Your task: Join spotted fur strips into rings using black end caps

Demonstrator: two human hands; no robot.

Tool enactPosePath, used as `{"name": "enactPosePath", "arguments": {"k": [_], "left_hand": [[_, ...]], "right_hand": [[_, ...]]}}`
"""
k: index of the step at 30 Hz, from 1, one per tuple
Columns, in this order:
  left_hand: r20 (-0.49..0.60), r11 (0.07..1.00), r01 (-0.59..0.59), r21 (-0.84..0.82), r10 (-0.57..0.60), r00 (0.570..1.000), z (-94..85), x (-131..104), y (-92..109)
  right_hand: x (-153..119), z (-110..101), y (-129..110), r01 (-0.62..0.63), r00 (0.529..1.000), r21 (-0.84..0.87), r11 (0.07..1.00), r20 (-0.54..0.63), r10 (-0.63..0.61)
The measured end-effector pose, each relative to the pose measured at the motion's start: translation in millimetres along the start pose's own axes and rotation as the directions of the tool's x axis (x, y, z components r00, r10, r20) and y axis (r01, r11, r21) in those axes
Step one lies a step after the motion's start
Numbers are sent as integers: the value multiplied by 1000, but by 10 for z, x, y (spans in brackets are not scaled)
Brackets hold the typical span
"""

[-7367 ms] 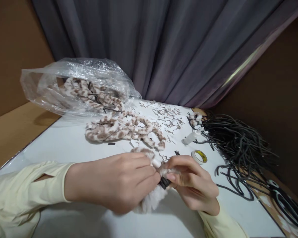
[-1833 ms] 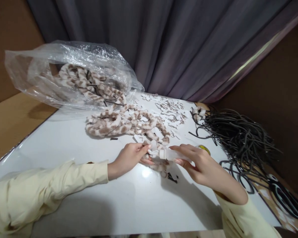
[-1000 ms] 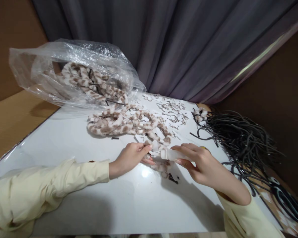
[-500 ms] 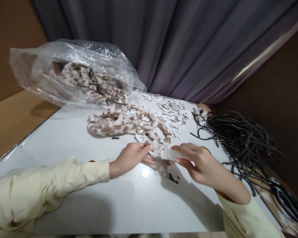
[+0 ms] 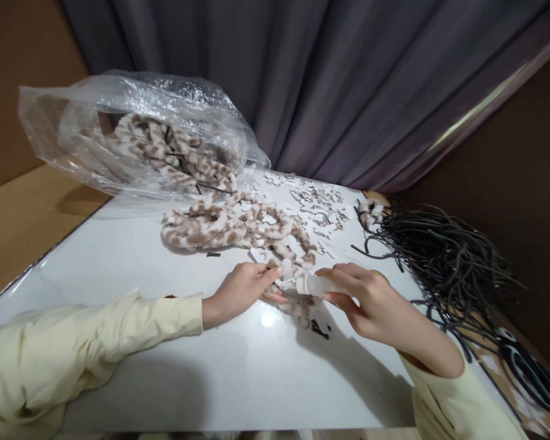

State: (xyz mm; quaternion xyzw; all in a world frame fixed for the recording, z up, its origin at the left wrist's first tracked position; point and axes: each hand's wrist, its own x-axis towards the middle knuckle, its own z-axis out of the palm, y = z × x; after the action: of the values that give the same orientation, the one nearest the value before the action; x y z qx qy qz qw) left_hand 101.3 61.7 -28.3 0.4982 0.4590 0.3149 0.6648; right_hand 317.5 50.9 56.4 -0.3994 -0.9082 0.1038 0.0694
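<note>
My right hand (image 5: 366, 299) is closed round a translucent white bottle (image 5: 318, 285), held on its side with the tip pointing left. The tip meets the spot where my left hand (image 5: 245, 288) pinches something with thumb and fingers at the edge of a fluffy brown-and-white piece (image 5: 296, 307). What exactly the left fingertips grip is too small to make out. More fluffy spotted loops (image 5: 201, 226) lie just behind the hands. Small black pieces (image 5: 319, 330) rest on the table below the bottle.
Behind on the left, a clear plastic bag (image 5: 91, 146) holds fluffy loops. Small metal clasps (image 5: 318, 201) are scattered at the table's back. Black cords (image 5: 449, 250) are heaped on the right, near black-handled scissors (image 5: 527, 373). A grey curtain (image 5: 256, 73) hangs behind.
</note>
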Motion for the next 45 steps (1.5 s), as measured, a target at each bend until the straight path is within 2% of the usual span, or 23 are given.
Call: {"name": "enactPosePath", "arguments": {"k": [20, 30, 45], "left_hand": [[4, 1000, 8, -7, -8, 1000, 4, -7, 25], [7, 1000, -15, -10, 15, 1000, -9, -6, 28], [8, 1000, 11, -1, -11, 1000, -1, -11, 60]], "right_hand": [[3, 5, -3, 0, 1000, -1, 1000, 7, 0], [-45, -50, 1, -46, 999, 21, 999, 17, 46], [-31, -4, 25, -45, 999, 48, 998, 18, 44]]}}
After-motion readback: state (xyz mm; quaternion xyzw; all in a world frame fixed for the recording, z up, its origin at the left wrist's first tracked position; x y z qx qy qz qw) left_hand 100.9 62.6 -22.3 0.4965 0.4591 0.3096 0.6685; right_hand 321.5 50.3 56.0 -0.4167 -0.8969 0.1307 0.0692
